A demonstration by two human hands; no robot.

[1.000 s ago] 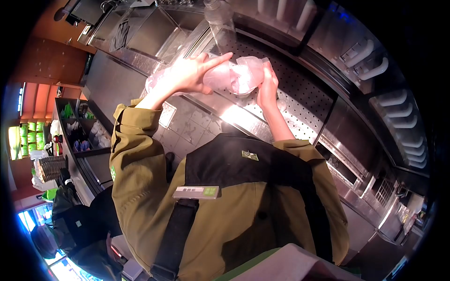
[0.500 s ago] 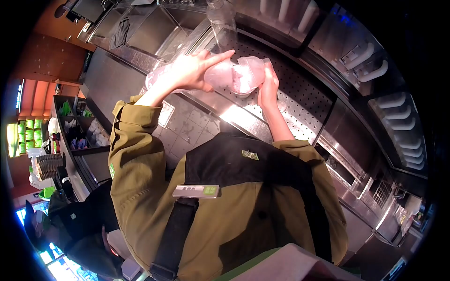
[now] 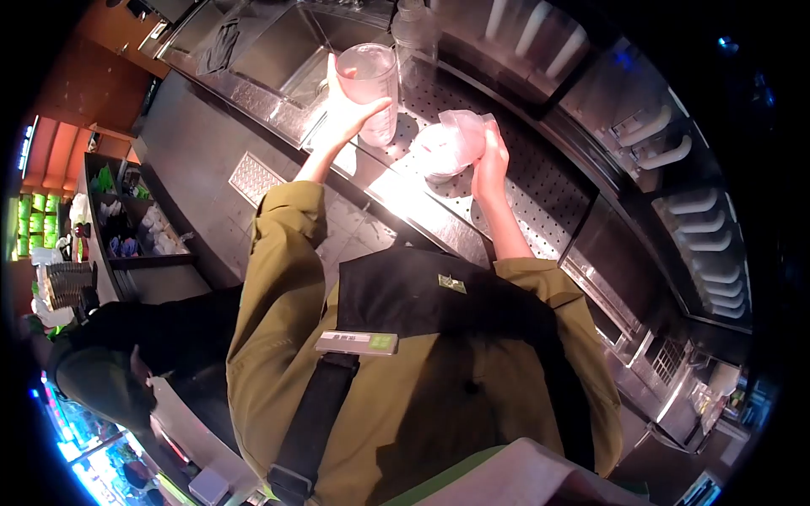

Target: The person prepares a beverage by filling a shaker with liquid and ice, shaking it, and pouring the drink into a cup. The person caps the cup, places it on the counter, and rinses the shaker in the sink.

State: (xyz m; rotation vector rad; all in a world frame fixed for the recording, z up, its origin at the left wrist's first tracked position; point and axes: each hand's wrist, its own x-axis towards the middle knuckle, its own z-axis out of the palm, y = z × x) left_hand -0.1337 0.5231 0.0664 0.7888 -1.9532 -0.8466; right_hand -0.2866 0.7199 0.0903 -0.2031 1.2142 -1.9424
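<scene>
My left hand (image 3: 347, 116) is wrapped round a tall, clear measuring cup (image 3: 377, 88) with faint markings on its side. It stands nearly upright over the perforated metal drain tray (image 3: 540, 198), and I cannot tell whether its base touches. In my right hand (image 3: 490, 164) is a clear plastic cup (image 3: 449, 148) with pale, icy-looking contents, low over the same tray. Strong light washes out its rim and what lies inside. Behind the measuring cup stands a clear bottle (image 3: 413, 29).
Metal sink basins (image 3: 283, 51) lie at the back left, with a dark cloth (image 3: 221, 44) on the edge. White curved handles (image 3: 704, 223) line the right side. At the lower left another person in dark clothing (image 3: 110, 363) is close by. A divided bin (image 3: 139, 207) holds small packets.
The measuring cup in my left hand has gone from lying tipped toward the plastic cup to nearly upright, farther back. My right hand keeps the plastic cup in about the same place.
</scene>
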